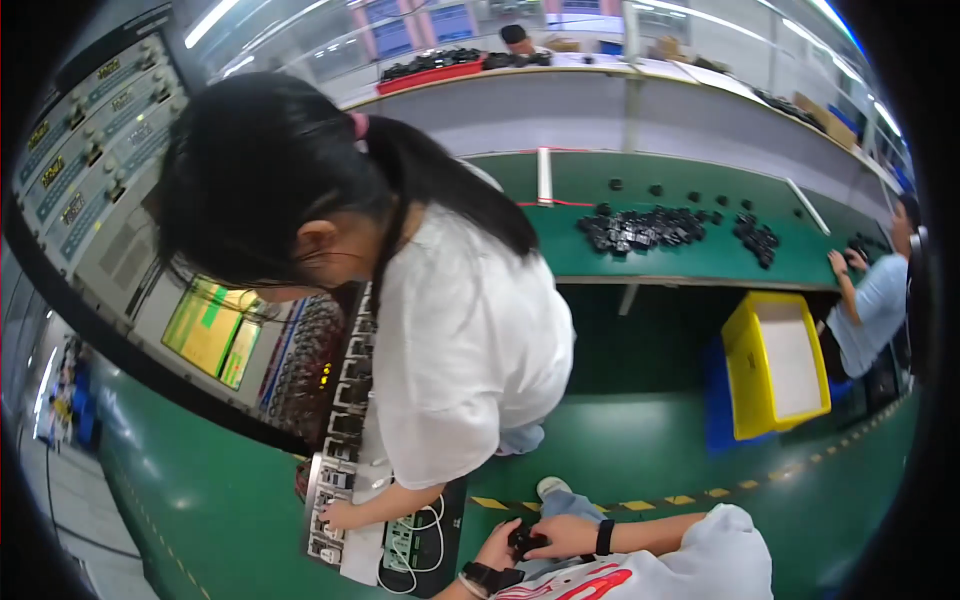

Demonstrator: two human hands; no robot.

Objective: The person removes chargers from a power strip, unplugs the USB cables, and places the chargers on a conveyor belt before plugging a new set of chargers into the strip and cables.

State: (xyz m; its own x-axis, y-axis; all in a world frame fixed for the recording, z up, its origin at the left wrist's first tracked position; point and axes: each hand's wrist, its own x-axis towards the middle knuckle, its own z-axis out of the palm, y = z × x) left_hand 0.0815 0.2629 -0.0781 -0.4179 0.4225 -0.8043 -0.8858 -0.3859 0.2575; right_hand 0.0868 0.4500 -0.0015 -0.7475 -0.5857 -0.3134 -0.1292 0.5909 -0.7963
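Observation:
Near the lower edge, my left hand [495, 550], with a dark band at its wrist, is closed around a small black block-shaped part [524, 541]. My right hand [566, 536] comes in from the right, a black band on its wrist, and its fingers close on the same part. Much of the part is covered by my fingers, so its exact kind cannot be made out. Both hands are in front of my lap, to the right of a power strip [398, 545] with white cables.
A co-worker in a white shirt [450, 330] leans over a row of test fixtures [345, 420], one hand [340, 515] on them. A machine with a lit screen [210, 325] stands left. Black parts [640, 232] lie on a green bench [580, 262]; a yellow bin [740, 365] stands below.

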